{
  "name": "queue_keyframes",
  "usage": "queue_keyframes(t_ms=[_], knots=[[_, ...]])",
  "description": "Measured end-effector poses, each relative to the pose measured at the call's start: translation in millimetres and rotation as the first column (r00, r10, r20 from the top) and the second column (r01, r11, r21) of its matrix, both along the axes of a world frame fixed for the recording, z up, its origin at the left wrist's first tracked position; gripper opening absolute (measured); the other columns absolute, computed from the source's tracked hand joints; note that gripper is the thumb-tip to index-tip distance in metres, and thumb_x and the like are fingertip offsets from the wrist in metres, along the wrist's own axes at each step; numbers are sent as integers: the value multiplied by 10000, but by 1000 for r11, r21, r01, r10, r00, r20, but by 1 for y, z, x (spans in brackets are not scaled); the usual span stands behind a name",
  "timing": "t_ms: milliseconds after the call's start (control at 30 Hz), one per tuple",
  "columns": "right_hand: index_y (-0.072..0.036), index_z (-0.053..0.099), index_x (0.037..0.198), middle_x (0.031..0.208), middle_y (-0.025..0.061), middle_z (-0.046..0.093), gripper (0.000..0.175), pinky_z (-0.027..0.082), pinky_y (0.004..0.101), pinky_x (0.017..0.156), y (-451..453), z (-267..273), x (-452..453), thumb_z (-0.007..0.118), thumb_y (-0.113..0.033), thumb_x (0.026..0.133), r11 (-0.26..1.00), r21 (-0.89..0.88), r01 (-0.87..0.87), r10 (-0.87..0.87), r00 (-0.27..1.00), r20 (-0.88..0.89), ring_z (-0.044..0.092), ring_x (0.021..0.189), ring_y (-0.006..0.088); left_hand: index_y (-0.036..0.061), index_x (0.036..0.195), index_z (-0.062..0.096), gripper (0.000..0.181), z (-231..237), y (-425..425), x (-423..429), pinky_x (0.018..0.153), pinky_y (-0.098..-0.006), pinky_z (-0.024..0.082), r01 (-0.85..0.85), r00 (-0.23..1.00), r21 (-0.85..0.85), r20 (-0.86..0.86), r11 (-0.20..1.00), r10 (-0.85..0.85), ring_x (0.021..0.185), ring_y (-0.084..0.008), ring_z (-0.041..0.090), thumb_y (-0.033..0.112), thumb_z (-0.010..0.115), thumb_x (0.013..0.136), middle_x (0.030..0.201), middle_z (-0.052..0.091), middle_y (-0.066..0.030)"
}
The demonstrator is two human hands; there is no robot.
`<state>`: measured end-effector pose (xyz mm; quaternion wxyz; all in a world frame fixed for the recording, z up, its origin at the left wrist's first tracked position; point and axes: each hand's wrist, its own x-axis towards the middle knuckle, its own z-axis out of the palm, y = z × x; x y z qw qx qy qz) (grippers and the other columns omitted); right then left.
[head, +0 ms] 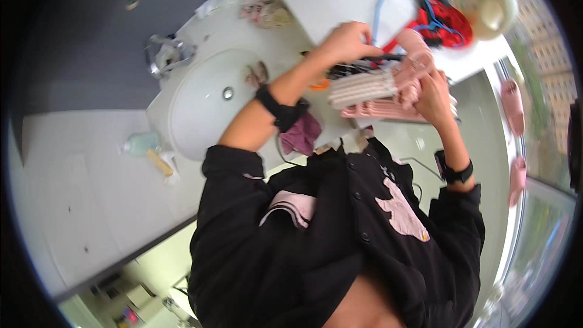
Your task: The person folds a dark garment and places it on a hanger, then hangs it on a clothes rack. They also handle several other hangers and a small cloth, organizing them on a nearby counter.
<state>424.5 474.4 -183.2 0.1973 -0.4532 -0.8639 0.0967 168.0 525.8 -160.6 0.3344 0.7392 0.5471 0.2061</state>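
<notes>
My right hand (433, 98) grips a bundle of pink ribbed plastic pieces (412, 66), which look like stacked clothes hangers. White ribbed pieces (362, 90) of a similar kind lie against them, with another pink row (382, 109) below. Just beyond the bundle, my left hand (348, 43) is bent with its thumb towards a thin black rod (389, 57); blur hides whether its fingers hold anything. Dark thin pieces (348, 70) lie under the left wrist. Behind the hands are a blue hanger (382, 2) and a red piece of cloth or a bag (448, 27).
On my left is a white washbasin (200, 109) with a chrome tap (166, 54). A purple cloth (301, 133) hangs by the counter edge. A cream rounded container (489, 7) stands at the far right. Pink slippers (513, 107) rest on the window ledge.
</notes>
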Motion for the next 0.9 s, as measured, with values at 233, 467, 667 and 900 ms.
queue_keyframes(t_ms=[233, 467, 667, 900], knots=[[-87, 582, 1109, 1173, 119, 552, 485, 383, 389, 857, 3, -3, 2, 694, -65, 638, 1000, -5, -4, 4, 1000, 5, 552, 1008, 289, 34, 1141, 652, 293, 12, 9, -45, 594, -235, 423, 398, 917, -372, 182, 838, -355, 664, -51, 510, 113, 587, 867, 754, 611, 12], [-88, 570, 1125, 1171, 119, 548, 510, 383, 381, 852, 5, -2, 2, 677, -26, 629, 1000, -8, -21, 21, 1000, 7, 557, 975, 289, 7, 1052, 677, 332, 15, 5, -34, 597, -225, 417, 363, 932, -500, 206, 787, -299, 704, -51, 502, 297, 599, 909, 776, 601, 0], [-88, 567, 1130, 1171, 107, 548, 522, 380, 370, 848, 5, -1, 2, 668, -11, 623, 999, 15, -34, 34, 999, -27, 555, 992, 283, -42, 859, 679, 453, 18, -4, -3, 551, -236, 399, 183, 969, -435, -74, 882, -237, 626, -80, 500, 408, 706, 807, 693, 588, -19], [-74, 571, 1090, 1097, 98, 570, 477, 383, 371, 847, 3, 6, 0, 661, -17, 624, 1000, -15, -21, 21, 1000, -2, 563, 974, 276, -15, 816, 655, 240, 15, -7, -4, 567, -241, 442, 98, 995, -506, 72, 857, -71, 643, -112, 561, 213, 716, 774, 715, 622, -49]])
